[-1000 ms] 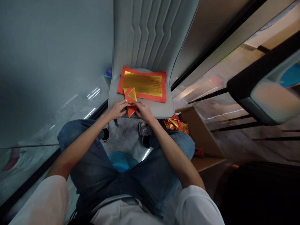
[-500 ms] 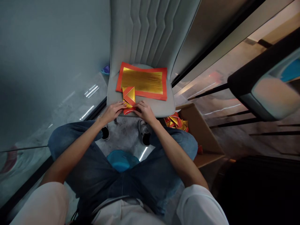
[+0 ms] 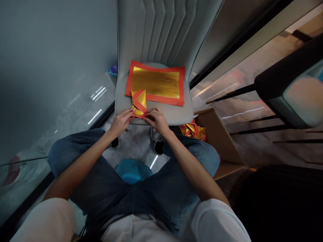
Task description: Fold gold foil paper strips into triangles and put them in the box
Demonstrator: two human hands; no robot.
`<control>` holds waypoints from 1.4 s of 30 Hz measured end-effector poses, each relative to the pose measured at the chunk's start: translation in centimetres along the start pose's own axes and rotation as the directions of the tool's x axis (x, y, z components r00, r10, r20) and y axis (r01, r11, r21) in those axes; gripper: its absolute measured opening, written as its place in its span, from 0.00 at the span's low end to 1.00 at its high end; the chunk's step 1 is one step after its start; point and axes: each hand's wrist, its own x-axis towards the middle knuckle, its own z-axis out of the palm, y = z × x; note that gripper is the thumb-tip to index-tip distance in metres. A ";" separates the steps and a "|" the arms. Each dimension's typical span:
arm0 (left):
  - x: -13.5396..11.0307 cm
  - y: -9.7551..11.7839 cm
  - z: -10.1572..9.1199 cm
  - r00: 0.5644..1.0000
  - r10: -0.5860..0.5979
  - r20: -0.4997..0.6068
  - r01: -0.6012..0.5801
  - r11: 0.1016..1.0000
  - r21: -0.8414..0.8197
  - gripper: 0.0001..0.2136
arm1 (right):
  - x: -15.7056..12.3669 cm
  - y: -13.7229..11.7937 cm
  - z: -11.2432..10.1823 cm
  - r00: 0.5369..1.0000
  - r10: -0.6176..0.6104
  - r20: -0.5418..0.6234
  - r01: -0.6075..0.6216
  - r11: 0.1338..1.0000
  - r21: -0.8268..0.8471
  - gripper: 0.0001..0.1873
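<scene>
Grey padded chair (image 3: 161, 40); at seat front, small folded red-and-gold paper (image 3: 140, 97), left hand (image 3: 121, 121) and right hand (image 3: 159, 121) grips pinching near corners. Best creased evenly, edges aligned.

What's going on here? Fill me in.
A person's left hand and right hand hold the near end of a folded red-and-gold paper at the front edge of a grey chair. Its far end overlaps a red-bordered gold sheet lying unfolded on the seat. Other folded papers lie in an open cardboard box at the right.
</scene>
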 end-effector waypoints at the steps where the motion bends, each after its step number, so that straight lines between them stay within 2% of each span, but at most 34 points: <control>1: 0.0 0.0 0.1 1.000 -0.014 -0.011 0.013 1.000 -0.001 0.12 | -0.1 -0.1 0.0 1.000 0.006 -0.006 -0.006 1.000 -0.003 0.08; 10: 0.6 1.1 0.5 0.990 -0.124 -0.067 0.126 0.992 0.025 0.09 | 0.0 -0.7 -0.3 0.999 0.034 -0.026 -0.034 0.999 0.031 0.09; 16: 0.6 1.4 0.9 0.963 -0.236 -0.130 0.238 0.971 -0.001 0.12 | 0.8 -1.4 -0.1 0.986 0.145 -0.084 -0.141 0.989 0.046 0.12; 21: 0.1 1.2 1.2 0.948 -0.210 -0.237 0.211 0.977 -0.021 0.16 | 0.9 -1.4 -0.3 0.978 0.191 -0.085 -0.185 0.979 0.081 0.11; 27: -0.2 1.1 1.2 0.964 -0.196 -0.179 0.201 0.979 0.013 0.14 | 0.8 -1.2 -0.9 0.981 0.192 -0.028 -0.190 0.980 0.053 0.09; 30: -0.2 0.9 1.3 0.957 -0.221 -0.185 0.229 0.973 0.023 0.10 | 0.9 -1.0 -1.1 0.989 0.148 0.006 -0.148 0.989 0.030 0.09; 36: 0.1 1.2 1.2 0.956 -0.230 -0.182 0.239 0.970 0.029 0.12 | 1.1 -0.9 -1.3 0.996 0.081 0.047 -0.080 0.996 -0.034 0.10; 39: 0.3 1.5 0.9 0.962 -0.210 -0.177 0.219 0.975 0.031 0.14 | 1.1 -0.9 -1.2 0.992 0.118 0.039 -0.117 0.993 -0.008 0.08; 42: 0.6 1.5 0.9 0.956 -0.248 -0.160 0.253 0.967 0.018 0.15 | 1.3 -1.0 -1.2 0.981 0.195 0.025 -0.196 0.979 0.060 0.08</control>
